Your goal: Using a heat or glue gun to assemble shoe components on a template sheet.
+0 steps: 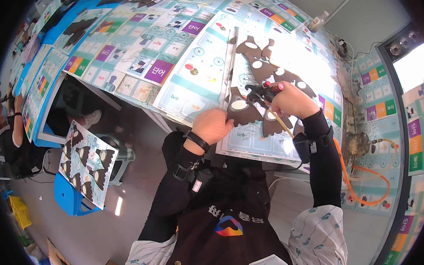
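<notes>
My left hand point(214, 125) grips the near edge of a dark brown cut-out piece with a white oval point(239, 110) at the table's front edge. My right hand point(293, 99) is closed around a black glue gun with a red tip point(264, 91), its nozzle pointing left at the piece. A thin pale glue stick point(282, 122) pokes out below the right hand. More dark brown cut-outs with white ovals point(265, 68) lie in a row on the table just beyond. Both forearms wear black sleeves with wrist bands.
The table point(178, 44) is covered with printed teal game sheets. A sheet of similar dark shapes point(86, 159) rests on a blue stool at lower left. An orange cord point(357, 188) loops at the right. Other people sit at the far left.
</notes>
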Demonstrator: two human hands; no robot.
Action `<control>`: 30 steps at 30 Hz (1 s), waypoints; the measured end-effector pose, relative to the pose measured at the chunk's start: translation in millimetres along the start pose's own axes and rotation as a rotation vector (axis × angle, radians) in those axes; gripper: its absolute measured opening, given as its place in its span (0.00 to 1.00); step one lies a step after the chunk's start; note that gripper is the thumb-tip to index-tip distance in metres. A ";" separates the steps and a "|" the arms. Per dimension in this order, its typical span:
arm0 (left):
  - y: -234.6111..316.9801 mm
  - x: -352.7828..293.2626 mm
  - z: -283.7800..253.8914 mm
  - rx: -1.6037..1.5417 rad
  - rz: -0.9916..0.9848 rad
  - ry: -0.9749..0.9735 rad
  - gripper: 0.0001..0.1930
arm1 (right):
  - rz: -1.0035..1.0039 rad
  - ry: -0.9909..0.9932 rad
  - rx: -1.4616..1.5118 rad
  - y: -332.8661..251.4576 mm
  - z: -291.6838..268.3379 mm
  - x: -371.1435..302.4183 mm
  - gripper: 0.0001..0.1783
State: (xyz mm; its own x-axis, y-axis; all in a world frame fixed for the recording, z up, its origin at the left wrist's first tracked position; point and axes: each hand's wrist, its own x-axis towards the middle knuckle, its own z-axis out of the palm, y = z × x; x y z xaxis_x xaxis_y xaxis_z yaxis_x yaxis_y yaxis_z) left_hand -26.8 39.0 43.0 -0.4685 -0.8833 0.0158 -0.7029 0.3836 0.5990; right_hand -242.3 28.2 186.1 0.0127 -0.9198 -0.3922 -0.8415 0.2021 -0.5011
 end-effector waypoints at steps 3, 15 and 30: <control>0.4 1.3 0.2 0.003 0.001 -0.009 0.19 | -0.030 0.000 0.026 6.1 -0.5 0.6 0.10; 0.2 -4.8 -25.4 -0.084 0.059 -0.070 0.19 | 0.038 -0.096 -0.057 21.9 -13.1 -26.1 0.15; 65.7 185.9 -12.2 0.220 -0.118 -0.023 0.34 | -0.054 0.279 0.426 85.8 -91.7 -102.3 0.20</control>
State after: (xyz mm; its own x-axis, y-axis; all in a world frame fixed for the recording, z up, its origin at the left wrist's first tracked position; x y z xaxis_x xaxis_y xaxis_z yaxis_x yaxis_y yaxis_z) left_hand -153.5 -103.3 95.0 -0.3866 -0.9200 -0.0638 -0.8521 0.3299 0.4064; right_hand -365.3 108.8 253.9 -0.1436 -0.9757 -0.1654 -0.5481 0.2176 -0.8076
